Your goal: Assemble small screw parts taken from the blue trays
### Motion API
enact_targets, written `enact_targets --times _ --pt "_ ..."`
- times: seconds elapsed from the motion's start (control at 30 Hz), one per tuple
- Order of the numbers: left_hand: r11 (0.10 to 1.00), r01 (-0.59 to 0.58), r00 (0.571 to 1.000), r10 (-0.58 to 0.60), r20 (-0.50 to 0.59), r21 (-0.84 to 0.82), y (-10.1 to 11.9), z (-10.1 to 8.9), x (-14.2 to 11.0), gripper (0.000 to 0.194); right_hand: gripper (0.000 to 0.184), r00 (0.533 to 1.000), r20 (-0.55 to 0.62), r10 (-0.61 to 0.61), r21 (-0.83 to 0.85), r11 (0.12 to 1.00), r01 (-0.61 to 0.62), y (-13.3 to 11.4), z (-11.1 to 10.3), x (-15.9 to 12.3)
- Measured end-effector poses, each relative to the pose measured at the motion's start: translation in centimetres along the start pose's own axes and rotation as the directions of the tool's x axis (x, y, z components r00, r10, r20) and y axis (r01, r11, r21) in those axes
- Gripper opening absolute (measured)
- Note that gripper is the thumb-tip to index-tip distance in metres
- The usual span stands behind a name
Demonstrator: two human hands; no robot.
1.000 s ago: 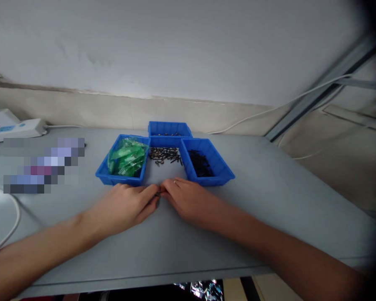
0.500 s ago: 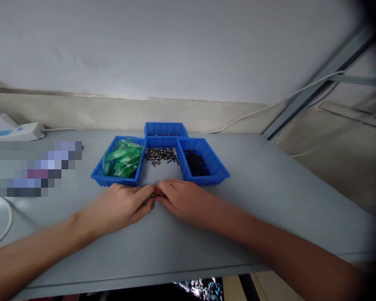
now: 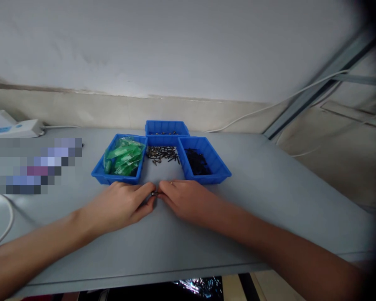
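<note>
While the left hand (image 3: pixel 125 205) and right hand (image 3: pixel 188 198) pinch one small part (image 3: pixel 154 193) just below mid-frame, I'd call that piece half done; can't tell if the loose pile (image 3: pixel 163 154) above it is finished or waiting. Center-left bin (image 3: pixel 113 179) has green packets (image 3: pixel 125 156), center-right bin (image 3: pixel 217 165) black pieces (image 3: pixel 198 162), upper-center bin (image 3: pixel 166 126) small bits (image 3: pixel 171 133), mostly hidden.

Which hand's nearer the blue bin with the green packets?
Left. The left hand is just in front of the green-packet bin; the right hand is farther off, to that bin's right, in front of the black-piece bin.
</note>
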State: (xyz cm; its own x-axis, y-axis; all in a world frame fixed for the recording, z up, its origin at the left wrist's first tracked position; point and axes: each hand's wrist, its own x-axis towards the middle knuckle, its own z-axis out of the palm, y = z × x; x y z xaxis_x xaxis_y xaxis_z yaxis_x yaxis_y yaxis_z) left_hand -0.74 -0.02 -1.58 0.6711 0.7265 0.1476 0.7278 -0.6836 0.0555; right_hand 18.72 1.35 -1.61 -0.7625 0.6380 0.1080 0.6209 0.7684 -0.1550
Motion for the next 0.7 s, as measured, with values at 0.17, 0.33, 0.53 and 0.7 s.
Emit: enact_targets --times 0.17,0.33,0.53,0.7 --pt "1.0 -0.001 1.0 0.002 0.015 -0.012 -0.07 0.0 0.0 0.024 0.012 1.0 0.011 -0.012 0.017 1.0 0.011 0.03 -0.22 0.02" --pt "0.999 0.002 1.0 -0.001 0.013 -0.037 -0.09 -0.01 -0.03 0.023 0.014 1.0 0.017 -0.013 0.02 1.0 0.012 -0.01 -0.3 -0.02" --pt "0.999 -0.02 1.0 0.019 -0.021 -0.042 -0.14 0.02 -0.2 0.025 0.018 1.0 0.018 -0.002 0.021 1.0 0.002 -0.16 -0.58 0.01" --pt "0.999 -0.007 1.0 0.007 -0.008 -0.044 -0.16 0.05 -0.12 0.025 0.02 1.0 0.001 0.007 0.001 1.0 -0.007 -0.21 -0.55 0.03"
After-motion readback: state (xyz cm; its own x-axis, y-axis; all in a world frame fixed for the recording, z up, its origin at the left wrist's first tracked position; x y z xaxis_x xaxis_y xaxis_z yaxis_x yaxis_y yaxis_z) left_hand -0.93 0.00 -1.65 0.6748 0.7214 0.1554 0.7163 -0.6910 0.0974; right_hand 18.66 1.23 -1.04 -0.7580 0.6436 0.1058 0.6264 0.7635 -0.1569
